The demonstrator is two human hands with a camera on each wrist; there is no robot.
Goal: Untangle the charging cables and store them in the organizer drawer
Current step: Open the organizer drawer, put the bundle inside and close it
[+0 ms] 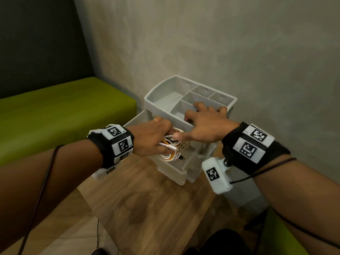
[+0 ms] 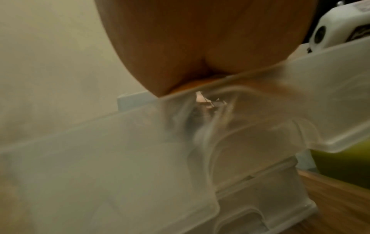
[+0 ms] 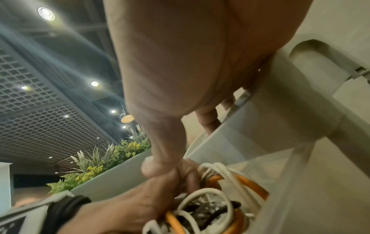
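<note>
Cables (image 1: pixel 172 147) are sitting in the pulled-out drawer (image 1: pixel 171 172) of the grey organizer (image 1: pixel 184 92) – white, orange and a bit of black all bundled in one coil, w/ a black plug end poking out toward the front. Left hand (image 1: pixel 152 137) is down in the drawer w/ fingers curled round the bundle, gripping it. From the right wrist cam you can see that grip up close, white and orange loops (image 3: pixel 220 197) right under the knuckles.

Right hand (image 1: pixel 206 122) lies flat on top of the organizer, fingers spread over the front edge of the divided top tray, thumb sticking out toward the left hand – holding nothing, just resting/pressing on it.

Left wrist cam is mostly blur; frosted plastic of the drawer front (image 2: pixel 180 150) fills the pic, can't make out the fingers there.

Organizer stands on a wooden table (image 1: pixel 147 208) right against a grey wall (image 1: pixel 220 43). Green bench (image 1: pixel 55 111) off to the left. Both wrists have black bands w/ marker blocks, thin black wires running back along the forearms.
</note>
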